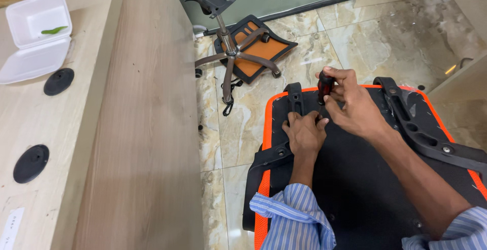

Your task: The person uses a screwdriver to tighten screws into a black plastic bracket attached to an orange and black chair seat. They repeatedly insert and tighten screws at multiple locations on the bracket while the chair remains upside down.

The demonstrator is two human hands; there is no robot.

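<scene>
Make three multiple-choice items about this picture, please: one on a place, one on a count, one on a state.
1. Where does the left hand rest?
A. on the black seat panel
B. on the desk
C. on the floor

2. How many round black caps lie on the desk?
A. one
B. two
C. four

3. How is the white foam box?
A. shut
B. open
C. crushed

Answers: 1 A, the hand presses flat on the panel beside the screwdriver that the right hand holds upright. 2 B, two discs show. 3 B, the lid is laid back.
</scene>
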